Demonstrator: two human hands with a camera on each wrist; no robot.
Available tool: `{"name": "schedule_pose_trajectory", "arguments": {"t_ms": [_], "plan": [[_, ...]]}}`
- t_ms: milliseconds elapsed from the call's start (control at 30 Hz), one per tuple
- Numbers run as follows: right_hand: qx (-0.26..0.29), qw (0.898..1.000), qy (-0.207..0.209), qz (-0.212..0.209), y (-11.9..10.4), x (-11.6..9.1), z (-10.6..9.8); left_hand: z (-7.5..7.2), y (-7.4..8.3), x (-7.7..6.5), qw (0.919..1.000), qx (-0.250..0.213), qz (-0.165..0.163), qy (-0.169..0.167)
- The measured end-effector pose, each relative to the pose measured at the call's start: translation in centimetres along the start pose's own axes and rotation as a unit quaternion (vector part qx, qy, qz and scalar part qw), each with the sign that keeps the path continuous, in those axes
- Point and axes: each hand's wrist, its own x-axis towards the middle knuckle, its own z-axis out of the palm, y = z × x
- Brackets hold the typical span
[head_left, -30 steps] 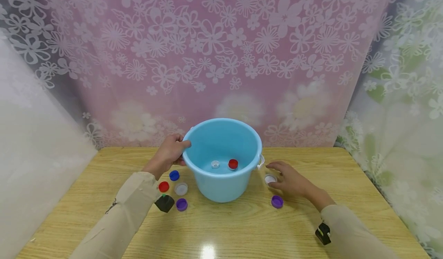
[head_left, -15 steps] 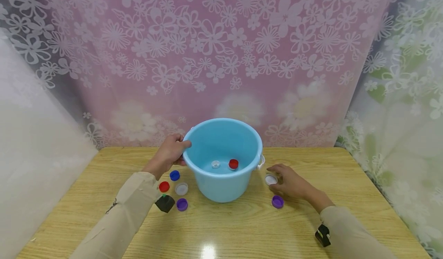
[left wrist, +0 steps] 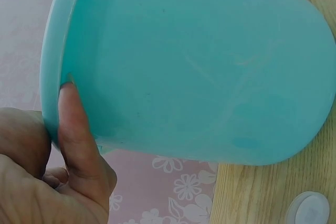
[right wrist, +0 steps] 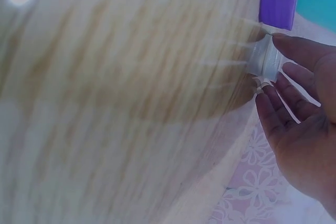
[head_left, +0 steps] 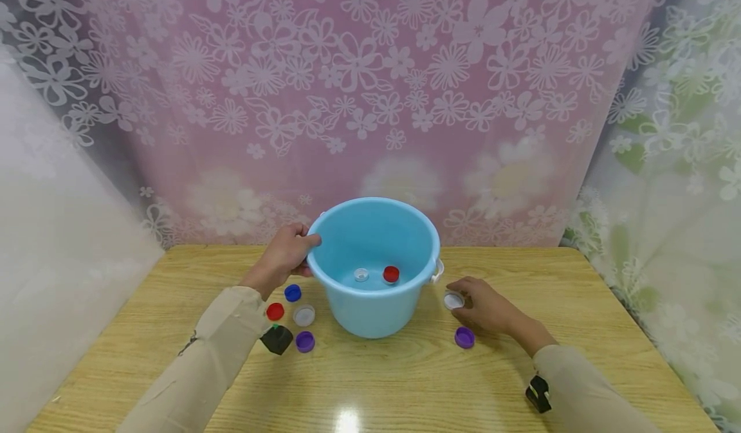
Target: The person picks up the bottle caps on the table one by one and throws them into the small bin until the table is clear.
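In the foreground of the bench (head_left: 370,388), a purple cap (head_left: 464,338) is set near the right hand (head_left: 483,305), by whose curled thumb and fingers a white cap (head_left: 454,300) is encircled, right of the blue bucket (head_left: 373,314). The bucket's rim is gripped by the left hand (head_left: 282,254); inside, a red cap (head_left: 391,273) is seen. Behind, a flowered curtain (head_left: 370,111) is hung.

Light wood-grain table (head_left: 393,381) with rounded far corners, seen from above. Behind it hangs a pink curtain (head_left: 324,175) printed with white flowers (some outlined, some solid, a few large and blurry). A plain whitish cloth (head_left: 69,227) covers the left side; a pale green-leafed floral cloth (head_left: 683,163) the right. A bright glare (head_left: 347,421) shines on the tabletop's near edge.
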Motion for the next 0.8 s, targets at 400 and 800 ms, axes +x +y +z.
{"name": "schedule_pose_trajectory", "arguments": {"t_ms": [400,800], "plan": [[0.016,0.999,0.003,0.032,-0.4,-0.1,0.0,0.0,0.0,0.0,1.0,-0.001,-0.003,0.002],[0.022,0.998,0.01,0.062,-0.6,0.2,-1.8,0.0,0.1,0.0,1.0,0.0,-0.006,0.002]]}}
